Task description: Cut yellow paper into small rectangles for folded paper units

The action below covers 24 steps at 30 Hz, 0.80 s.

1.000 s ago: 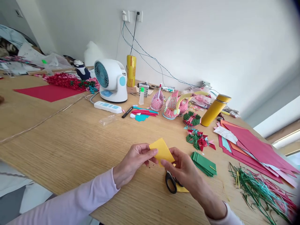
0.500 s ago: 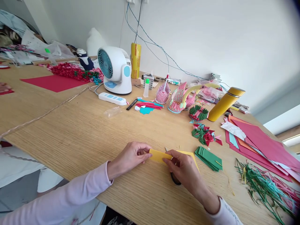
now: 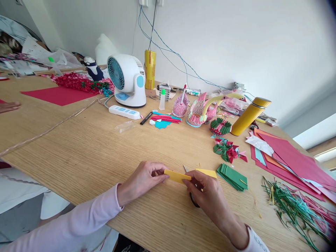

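Observation:
Both my hands are closed on a narrow piece of yellow paper (image 3: 177, 176) above the near part of the table. My left hand (image 3: 143, 182) pinches its left end between thumb and fingers. The right end is gripped by my right hand (image 3: 208, 190). Under that hand show a black handle loop (image 3: 193, 201) and a thin metal tip, apparently scissors; whether the hand also holds them I cannot tell. Another yellow sheet (image 3: 210, 173) lies just behind my right hand, partly covered by it. To its right is a fanned stack of green paper pieces (image 3: 232, 177).
Green and red folded pieces (image 3: 227, 150), paper swans (image 3: 198, 112) and a yellow bottle (image 3: 249, 117) stand behind. Large red sheets (image 3: 291, 157) and shredded paper strips (image 3: 296, 210) lie right. A fan (image 3: 128, 80) and power strip (image 3: 124, 112) stand farther back. Another person's hand (image 3: 9, 107) is far left.
The yellow paper has tilted and now shows a narrower face; both hands still hold it. The other person's hand at the far left has shifted. The view has moved slightly.

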Each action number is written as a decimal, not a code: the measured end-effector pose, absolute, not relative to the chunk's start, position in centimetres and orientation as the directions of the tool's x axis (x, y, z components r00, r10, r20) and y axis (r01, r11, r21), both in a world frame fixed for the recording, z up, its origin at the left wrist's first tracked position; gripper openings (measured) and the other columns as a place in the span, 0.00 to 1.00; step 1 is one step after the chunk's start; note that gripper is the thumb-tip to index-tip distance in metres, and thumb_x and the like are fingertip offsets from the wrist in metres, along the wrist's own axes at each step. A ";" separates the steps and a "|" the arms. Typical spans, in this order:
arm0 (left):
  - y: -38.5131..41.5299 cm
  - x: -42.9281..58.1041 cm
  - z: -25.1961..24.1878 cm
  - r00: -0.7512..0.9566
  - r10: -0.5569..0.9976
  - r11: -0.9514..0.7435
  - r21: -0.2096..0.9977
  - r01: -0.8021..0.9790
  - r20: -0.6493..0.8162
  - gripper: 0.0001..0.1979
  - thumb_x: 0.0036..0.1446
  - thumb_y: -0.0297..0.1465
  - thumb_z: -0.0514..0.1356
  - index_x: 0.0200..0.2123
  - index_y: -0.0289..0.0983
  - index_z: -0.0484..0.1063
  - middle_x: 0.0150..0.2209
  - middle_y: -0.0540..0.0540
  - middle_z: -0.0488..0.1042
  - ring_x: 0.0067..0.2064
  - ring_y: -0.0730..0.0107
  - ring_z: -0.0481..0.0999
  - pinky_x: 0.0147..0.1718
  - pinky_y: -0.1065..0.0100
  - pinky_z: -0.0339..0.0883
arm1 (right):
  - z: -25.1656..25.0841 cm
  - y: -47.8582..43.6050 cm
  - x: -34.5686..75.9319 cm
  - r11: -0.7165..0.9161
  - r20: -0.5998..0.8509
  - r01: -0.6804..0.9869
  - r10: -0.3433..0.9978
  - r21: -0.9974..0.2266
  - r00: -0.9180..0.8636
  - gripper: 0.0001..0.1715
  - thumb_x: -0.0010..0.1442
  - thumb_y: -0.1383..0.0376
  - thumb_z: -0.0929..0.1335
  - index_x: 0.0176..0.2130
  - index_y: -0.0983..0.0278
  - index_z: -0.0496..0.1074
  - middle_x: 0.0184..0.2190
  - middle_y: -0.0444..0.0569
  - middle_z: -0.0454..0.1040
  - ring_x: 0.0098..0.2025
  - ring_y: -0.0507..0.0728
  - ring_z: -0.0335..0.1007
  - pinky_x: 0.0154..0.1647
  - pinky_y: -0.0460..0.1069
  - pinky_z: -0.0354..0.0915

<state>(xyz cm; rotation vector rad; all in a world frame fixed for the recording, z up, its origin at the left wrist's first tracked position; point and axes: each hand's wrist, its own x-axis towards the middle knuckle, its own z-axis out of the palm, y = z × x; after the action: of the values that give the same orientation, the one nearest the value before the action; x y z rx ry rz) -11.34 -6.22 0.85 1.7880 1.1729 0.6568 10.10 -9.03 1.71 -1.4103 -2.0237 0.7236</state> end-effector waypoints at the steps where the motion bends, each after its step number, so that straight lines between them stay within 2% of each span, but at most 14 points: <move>1: -6.3 -11.3 0.9 0.422 0.906 -0.173 0.876 0.450 -0.038 0.10 0.54 0.35 0.59 0.32 0.35 0.78 0.24 0.50 0.73 0.26 0.74 0.68 0.25 0.75 0.57 | 1.7 -9.1 10.1 0.309 0.143 0.643 0.944 -0.700 -0.298 0.09 0.60 0.66 0.64 0.34 0.63 0.74 0.21 0.44 0.71 0.21 0.52 0.63 0.22 0.45 0.56; 3: -6.2 -11.3 1.1 0.432 0.900 -0.150 0.888 0.435 -0.060 0.10 0.53 0.35 0.60 0.27 0.34 0.77 0.22 0.51 0.71 0.25 0.74 0.67 0.24 0.75 0.56 | 1.6 -9.2 10.2 0.301 0.114 0.634 0.941 -0.712 -0.318 0.09 0.60 0.67 0.64 0.32 0.63 0.74 0.20 0.44 0.71 0.20 0.52 0.62 0.22 0.46 0.55; 5: -6.1 -11.1 1.5 0.423 0.902 -0.085 0.927 0.365 -0.084 0.11 0.52 0.35 0.62 0.25 0.33 0.75 0.20 0.51 0.70 0.24 0.75 0.66 0.24 0.75 0.56 | 1.8 -9.2 10.3 0.226 0.060 0.580 0.955 -0.782 -0.291 0.09 0.59 0.65 0.64 0.32 0.64 0.73 0.18 0.44 0.70 0.19 0.51 0.62 0.20 0.45 0.55; 9: -5.6 -10.6 3.1 0.413 0.901 0.091 0.988 0.125 -0.135 0.12 0.50 0.38 0.64 0.29 0.33 0.75 0.23 0.53 0.69 0.23 0.79 0.63 0.22 0.76 0.54 | 3.1 -8.8 10.8 -0.030 -0.094 0.270 0.969 -0.962 -0.229 0.11 0.57 0.58 0.68 0.28 0.64 0.69 0.16 0.42 0.70 0.16 0.48 0.56 0.16 0.43 0.49; 12: -5.4 -9.9 4.3 0.427 0.881 0.219 0.976 0.010 -0.202 0.13 0.50 0.39 0.65 0.32 0.34 0.75 0.23 0.55 0.65 0.21 0.83 0.59 0.19 0.77 0.48 | 4.1 -8.5 11.3 -0.166 -0.175 0.058 0.957 -0.984 -0.231 0.17 0.53 0.54 0.71 0.26 0.64 0.67 0.14 0.40 0.68 0.14 0.44 0.49 0.14 0.42 0.42; 15: -5.3 -9.1 4.9 0.467 0.851 0.309 0.948 -0.075 -0.240 0.14 0.50 0.38 0.65 0.34 0.33 0.74 0.24 0.55 0.63 0.21 0.85 0.57 0.19 0.78 0.46 | 4.5 -8.4 11.9 -0.230 -0.211 -0.067 0.954 -0.971 -0.213 0.19 0.51 0.53 0.73 0.27 0.64 0.67 0.14 0.38 0.66 0.14 0.44 0.46 0.14 0.42 0.39; 20: -5.1 -7.9 5.0 0.481 0.845 0.325 0.939 -0.112 -0.235 0.14 0.52 0.37 0.64 0.36 0.32 0.72 0.27 0.54 0.64 0.22 0.86 0.59 0.20 0.79 0.49 | 4.5 -8.5 12.7 -0.235 -0.213 -0.107 0.960 -0.966 -0.182 0.18 0.51 0.54 0.73 0.27 0.64 0.67 0.15 0.37 0.66 0.16 0.44 0.47 0.16 0.42 0.41; 24: -5.0 -7.5 5.0 0.497 0.842 0.293 0.951 -0.098 -0.208 0.13 0.53 0.38 0.63 0.34 0.33 0.70 0.25 0.54 0.63 0.22 0.85 0.59 0.19 0.79 0.48 | 4.7 -8.5 13.1 -0.167 -0.154 -0.063 0.974 -0.984 -0.167 0.16 0.53 0.56 0.73 0.28 0.64 0.68 0.16 0.37 0.63 0.18 0.45 0.49 0.17 0.42 0.42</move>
<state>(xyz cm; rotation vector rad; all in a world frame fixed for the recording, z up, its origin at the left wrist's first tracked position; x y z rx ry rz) -7.46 -5.04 5.04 1.0956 0.8359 0.7342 13.10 -8.49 4.65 -1.1878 -1.1882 1.4854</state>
